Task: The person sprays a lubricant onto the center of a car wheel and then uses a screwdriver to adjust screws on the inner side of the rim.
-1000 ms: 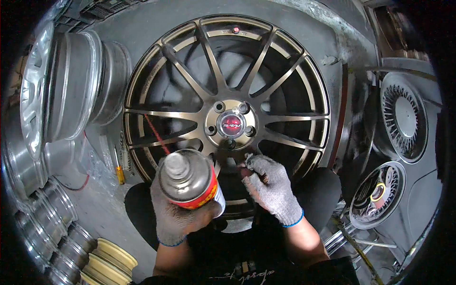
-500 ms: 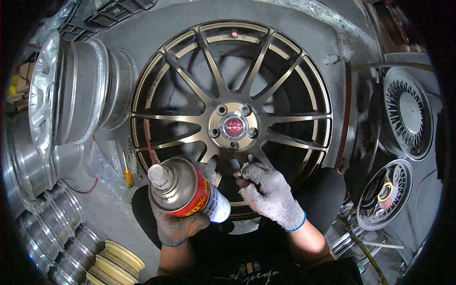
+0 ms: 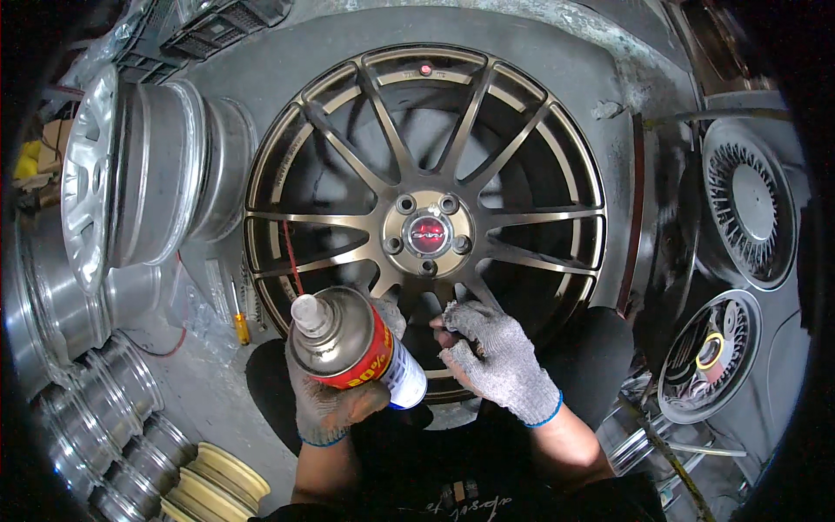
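Observation:
A bronze multi-spoke alloy wheel (image 3: 474,180) lies face up before me, with a red-and-black centre cap (image 3: 427,234) in its hub. My left hand (image 3: 326,416), in a grey knit glove, is wrapped round an aerosol spray can (image 3: 335,335). The can leans over the wheel's lower left rim, and a thin red straw (image 3: 293,261) runs from its white nozzle. Over the lower spokes is my gloved right hand (image 3: 506,364), its bare fingertips curled together. Whatever lies between those fingers, if anything, is hidden.
Silver wheels (image 3: 156,174) stand on edge at the left, above several stacked rims (image 3: 109,387). Beside them lies a yellow-handled screwdriver (image 3: 241,326). To the right are two mesh-pattern wheels, one (image 3: 755,348) holding a tape roll (image 3: 711,350). A black crate (image 3: 217,26) sits at the upper left.
The spray can and my left hand have shifted slightly right, and the can is turned a little. My right hand keeps nearly the same place and curled pose.

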Demonstrator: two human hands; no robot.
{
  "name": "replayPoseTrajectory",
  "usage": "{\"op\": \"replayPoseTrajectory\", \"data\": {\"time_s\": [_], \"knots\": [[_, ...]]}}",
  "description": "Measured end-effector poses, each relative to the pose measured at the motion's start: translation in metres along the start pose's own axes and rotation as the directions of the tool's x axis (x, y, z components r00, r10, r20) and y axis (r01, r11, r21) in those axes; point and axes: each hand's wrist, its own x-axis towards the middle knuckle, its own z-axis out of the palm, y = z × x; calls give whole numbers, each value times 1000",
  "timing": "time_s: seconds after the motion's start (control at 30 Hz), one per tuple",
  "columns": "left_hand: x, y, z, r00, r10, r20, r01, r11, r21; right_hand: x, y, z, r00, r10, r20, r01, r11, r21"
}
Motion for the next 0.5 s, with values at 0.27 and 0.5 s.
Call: {"op": "replayPoseTrajectory", "data": {"time_s": [0.27,0.5], "knots": [[-8,3,-16,996,53,-73,-35,972,231,2,-1,0,1000,3,10,-2,1000,-18],[-2,3,-4,996,15,84,-21,997,72,9,5,-3,998,-49,45,54,992,-117]]}}
